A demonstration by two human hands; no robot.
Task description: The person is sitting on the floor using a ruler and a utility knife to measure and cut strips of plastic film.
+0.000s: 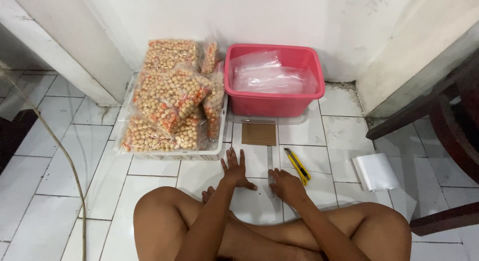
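Observation:
I sit cross-legged on a white tiled floor. My left hand (234, 169) lies flat on the tile with its fingers spread and holds nothing. My right hand (286, 184) rests with curled fingers on the lower end of a metal ruler (270, 159) that lies lengthwise on the floor. A yellow utility knife (298, 166) lies just right of the ruler, untouched. A brown cardboard piece (259, 134) sits beyond the ruler.
A pink plastic tub (272, 102) with clear plastic bags inside stands against the wall. To its left a white tray (174, 154) holds several bags of round snacks. A white sheet roll (375, 172) lies right; dark wooden furniture (449, 126) and a cord (65, 156) flank me.

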